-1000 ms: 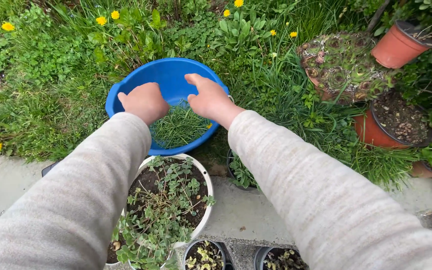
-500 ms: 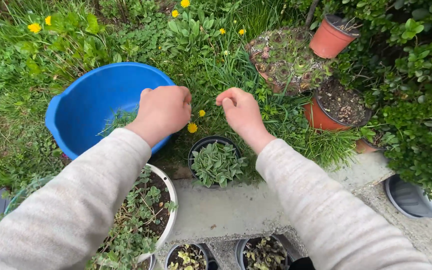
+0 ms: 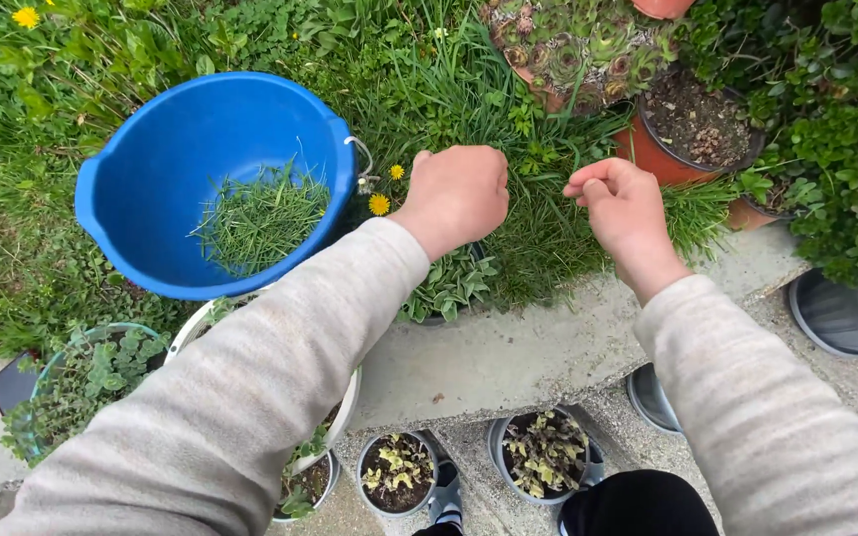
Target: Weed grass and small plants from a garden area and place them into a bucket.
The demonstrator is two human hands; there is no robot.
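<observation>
My left hand (image 3: 457, 195) is a loose fist held over the long grass (image 3: 469, 109) right of a blue bucket (image 3: 166, 208). Cut grass clippings (image 3: 262, 218) lie in the bucket's bottom. My right hand (image 3: 623, 203) hovers a little further right above the same grass, fingers curled and thumb tucked; nothing shows in it. Whether the left fist holds grass I cannot tell. Two yellow dandelions (image 3: 379, 203) stand between the bucket and my left hand. Both arms wear pale knit sleeves.
A concrete ledge (image 3: 508, 357) runs below my hands. A small dark pot of grey-green leaves (image 3: 449, 288) sits under my left wrist. Terracotta pots (image 3: 687, 129) and a succulent planter (image 3: 578, 50) stand behind. Small pots (image 3: 543, 452) sit below the ledge; a white pot (image 3: 335, 427) is at left.
Both hands have moved right, away from the blue bucket, over the grass clump. The view has shifted too, and the bucket's clippings now show fully.
</observation>
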